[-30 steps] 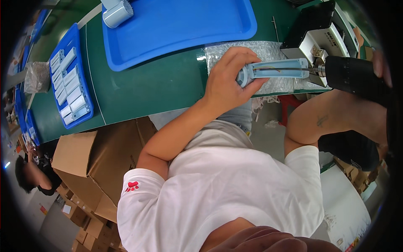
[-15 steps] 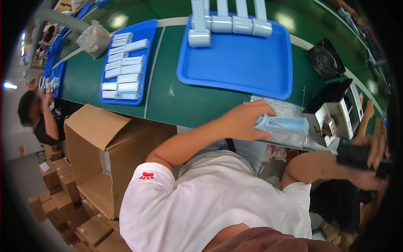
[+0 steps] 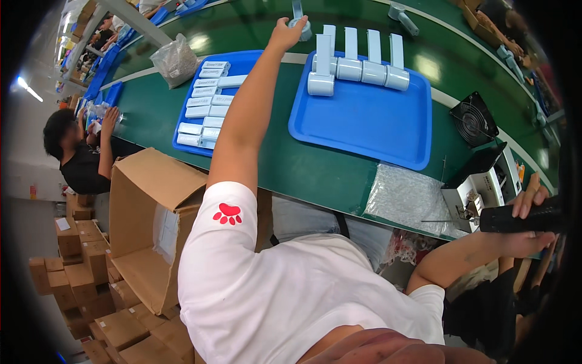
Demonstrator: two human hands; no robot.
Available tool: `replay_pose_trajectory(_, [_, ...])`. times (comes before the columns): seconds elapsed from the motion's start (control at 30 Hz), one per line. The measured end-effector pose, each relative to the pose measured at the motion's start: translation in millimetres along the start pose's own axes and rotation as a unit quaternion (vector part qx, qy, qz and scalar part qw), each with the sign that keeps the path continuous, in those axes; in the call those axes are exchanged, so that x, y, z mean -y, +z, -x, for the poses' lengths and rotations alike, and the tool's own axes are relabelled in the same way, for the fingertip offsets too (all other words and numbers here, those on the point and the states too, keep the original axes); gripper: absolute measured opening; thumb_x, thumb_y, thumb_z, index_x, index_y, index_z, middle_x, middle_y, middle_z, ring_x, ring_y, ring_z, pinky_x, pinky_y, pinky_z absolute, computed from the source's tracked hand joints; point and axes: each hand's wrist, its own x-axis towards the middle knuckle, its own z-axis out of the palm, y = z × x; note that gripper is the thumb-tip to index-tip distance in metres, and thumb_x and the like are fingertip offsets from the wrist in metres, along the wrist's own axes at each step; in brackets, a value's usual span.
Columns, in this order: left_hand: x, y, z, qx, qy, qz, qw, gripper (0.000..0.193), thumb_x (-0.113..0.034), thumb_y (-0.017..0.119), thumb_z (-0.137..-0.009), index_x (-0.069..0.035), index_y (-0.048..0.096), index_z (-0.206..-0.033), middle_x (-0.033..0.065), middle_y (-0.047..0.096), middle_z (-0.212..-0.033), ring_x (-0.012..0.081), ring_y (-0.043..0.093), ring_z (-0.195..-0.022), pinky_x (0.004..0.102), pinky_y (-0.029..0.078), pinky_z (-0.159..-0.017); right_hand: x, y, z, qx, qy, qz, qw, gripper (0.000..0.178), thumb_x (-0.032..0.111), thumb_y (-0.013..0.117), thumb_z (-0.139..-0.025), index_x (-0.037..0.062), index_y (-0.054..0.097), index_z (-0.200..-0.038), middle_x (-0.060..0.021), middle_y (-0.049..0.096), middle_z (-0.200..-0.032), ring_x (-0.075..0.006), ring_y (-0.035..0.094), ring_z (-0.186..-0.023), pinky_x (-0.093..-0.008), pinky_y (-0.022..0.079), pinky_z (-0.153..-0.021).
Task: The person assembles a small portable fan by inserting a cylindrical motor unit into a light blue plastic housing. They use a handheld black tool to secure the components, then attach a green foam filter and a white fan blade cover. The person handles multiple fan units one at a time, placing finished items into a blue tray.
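Note:
My left hand (image 3: pixel 287 35) is stretched far across the table, its fingers curled round the round end of a light-blue plastic part (image 3: pixel 301 27) on the green surface beyond the strip. Whether it is the same piece held before, I cannot tell. At the right, my right hand (image 3: pixel 526 244) grips a black electric screwdriver (image 3: pixel 515 218), its thin bit pointing left over a sheet of bubble wrap (image 3: pixel 403 197). Several light-blue parts with round ends and long handles (image 3: pixel 374 73) lie along the far edge of the large blue tray (image 3: pixel 364 130).
Left of it, a second blue tray (image 3: pixel 248 59) carries rows of light-blue pieces, partly behind my arm. A filled plastic bag (image 3: pixel 176 62), a black fan (image 3: pixel 474 118) and a white device (image 3: pixel 497 176) stand around. An open carton (image 3: pixel 145 242) is at lower left; co-workers sit nearby.
My left hand has gone from above the bubble wrap to the far side, and the part once in front of me is gone from there. The screwdriver has moved slightly up and left.

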Motion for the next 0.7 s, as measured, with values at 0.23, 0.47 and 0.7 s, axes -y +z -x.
replay_pose_trajectory(0.23, [-33.4, -3.8, 108.2, 0.132, 0.142, -0.131, 0.972, 0.094, -0.07, 0.064, -0.087, 0.007, 0.053, -0.141, 0.0323, 0.046, -0.147, 0.0427, 0.047, -0.137, 0.0473, 0.038, -0.114, 34.3, -20.6, 19.3, -0.025, -0.019, 0.072, 0.997, 0.079, 0.052, 0.066, -0.089, -0.0115, 0.041, -0.13, -0.0168, 0.047, -0.106, -0.0171, 0.052, -0.077, -0.028, 0.047, -0.065])
replay_pose_trajectory(0.47, [-26.1, -6.6, 160.8, 0.059, 0.344, -0.296, 0.889, 0.054, -0.044, 0.07, -0.093, 0.008, 0.068, -0.107, 0.0276, 0.07, -0.107, 0.0451, 0.065, -0.1, 0.0486, 0.049, -0.09, 18.8, 38.0, -6.1, -0.166, -0.16, 0.427, 0.874, 0.067, 0.052, 0.066, -0.088, -0.0039, 0.052, -0.122, -0.016, 0.058, -0.102, -0.0218, 0.055, -0.078, -0.0323, 0.046, -0.066])
replay_pose_trajectory(0.7, [-54.9, -8.4, 196.2, 0.116, 0.187, -0.261, 0.94, 0.054, -0.041, 0.074, -0.092, 0.008, 0.066, -0.115, 0.0269, 0.07, -0.114, 0.0431, 0.064, -0.109, 0.0459, 0.047, -0.096, 13.1, 43.3, -36.1, -0.027, -0.321, 0.44, 0.838, 0.023, 0.022, 0.058, -0.105, 0.0019, 0.055, -0.116, -0.0073, 0.063, -0.084, -0.0104, 0.058, -0.057, -0.0233, 0.048, -0.05])
